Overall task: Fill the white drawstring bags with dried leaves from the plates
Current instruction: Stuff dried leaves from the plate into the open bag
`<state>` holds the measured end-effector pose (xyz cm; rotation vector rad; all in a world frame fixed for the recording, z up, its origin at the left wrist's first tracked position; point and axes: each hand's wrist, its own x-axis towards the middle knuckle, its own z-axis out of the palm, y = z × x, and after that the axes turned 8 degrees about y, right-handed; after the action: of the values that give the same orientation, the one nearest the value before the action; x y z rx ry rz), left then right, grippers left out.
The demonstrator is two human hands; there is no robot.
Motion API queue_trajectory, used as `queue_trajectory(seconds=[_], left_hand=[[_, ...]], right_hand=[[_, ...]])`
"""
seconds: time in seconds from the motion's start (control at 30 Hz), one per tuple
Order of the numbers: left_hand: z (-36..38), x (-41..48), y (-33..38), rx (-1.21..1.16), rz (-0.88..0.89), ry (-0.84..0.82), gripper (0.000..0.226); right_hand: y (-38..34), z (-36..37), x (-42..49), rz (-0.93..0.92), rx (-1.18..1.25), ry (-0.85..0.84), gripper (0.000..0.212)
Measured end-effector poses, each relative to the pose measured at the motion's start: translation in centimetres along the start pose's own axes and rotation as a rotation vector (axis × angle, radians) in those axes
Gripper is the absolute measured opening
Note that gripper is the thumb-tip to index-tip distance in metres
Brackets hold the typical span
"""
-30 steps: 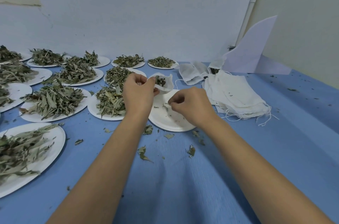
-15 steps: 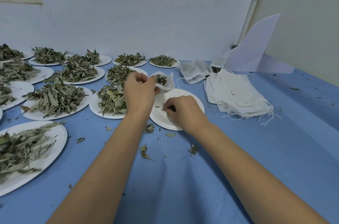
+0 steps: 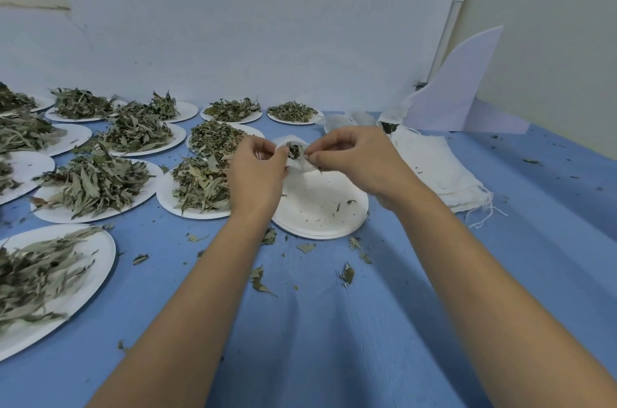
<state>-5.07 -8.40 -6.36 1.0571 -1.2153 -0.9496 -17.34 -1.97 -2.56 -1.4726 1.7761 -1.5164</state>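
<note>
**Topping up bag over the plate**

Status: bag [image 3: 299, 167] is held in the air just above the far-left edge of the plate [image 3: 320, 207], mouth up, dark leaves [image 3: 294, 151] showing in the opening.

- Left hand [image 3: 257, 173]: narrow grip, pinching the bag's rim on its left side.
- Right hand [image 3: 357, 157]: narrow grip too, fingertips closed at the mouth. Looks like a small pinch of leaves going in; can't rule out that it also has the rim.
- The plate is nearly bare, only crumbs left on it.
- Full plate [image 3: 187, 213] sits just left of the plate, touching or almost touching it.
- Spare bags [image 3: 434, 167] are piled right of the plate.
- Loose scraps [image 3: 260, 284] lie on the desk [image 3: 334, 324] on the near side of the plate.

How I'd run this step:
- Hold the mouth wide with the left grip. A slack rim is likely what sheds scraps.
- Let go of the pinch below the rim, not above it.
- Stay over the plate so misses land there, not on the desk.
- The plate looks spent, so take the next pinch from the full plate.
- Leave room at the top, or the drawstring won't close.

Text: no brands, labels or writing readable anywhere.
</note>
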Motion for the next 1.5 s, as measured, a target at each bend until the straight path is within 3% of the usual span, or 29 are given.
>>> queue_trajectory(seconds=[0.1, 0.23, 0.33, 0.47, 0.57, 0.67, 0.87, 1.0, 1.13, 1.2, 1.3, 1.5], left_hand=[[0.3, -0.5, 0.0, 0.06, 0.085, -0.067, 0.01], [0.6, -0.9, -0.4, 0.171, 0.31, -0.135, 0.009], [1.0, -1.3, -0.7, 0.209, 0.375, -0.207, 0.007], [1.3, -1.4, -0.6, 0.145, 0.32, -0.29, 0.005], [1.2, -1.0, -0.4, 0.055, 0.232, -0.288, 0.011], [1.1, -1.0, -0.4, 0.036, 0.212, -0.284, 0.016], [1.4, -1.3, -0.1, 0.02, 0.215, -0.303, 0.011], [1.4, -1.5, 0.1, 0.009, 0.23, -0.311, 0.008], [1.4, -1.4, 0.1, -0.001, 0.247, -0.288, 0.012], [1.3, -1.3, 0.1, 0.004, 0.253, -0.266, 0.012], [1.2, -1.1, 0.0, 0.006, 0.257, -0.25, 0.017], [1.2, -1.2, 0.2, -0.008, 0.258, -0.229, 0.018]], right_hand=[[0.2, 0.9, -0.1, -0.094, -0.26, 0.166, 0.015], [0.9, 1.3, 0.1, -0.122, -0.479, 0.169, 0.016], [1.3, 1.5, 0.1, -0.186, -0.506, 0.254, 0.017], [1.6, 2.0, -0.2, -0.202, -0.423, 0.304, 0.028], [1.4, 1.9, 0.1, -0.126, -0.328, 0.218, 0.037], [1.2, 1.6, 0.5, -0.093, -0.322, 0.115, 0.033], [2.2, 1.7, 0.0, -0.271, -0.547, 0.283, 0.021], [2.5, 2.0, -0.2, -0.28, -0.501, 0.363, 0.009], [2.0, 2.2, -0.3, -0.266, -0.405, 0.336, 0.012], [1.6, 2.2, -0.3, -0.224, -0.359, 0.292, 0.023], [1.1, 2.3, -0.3, -0.237, -0.4, 0.235, 0.026], [1.8, 2.2, -0.4, -0.371, -0.632, 0.454, 0.023]])
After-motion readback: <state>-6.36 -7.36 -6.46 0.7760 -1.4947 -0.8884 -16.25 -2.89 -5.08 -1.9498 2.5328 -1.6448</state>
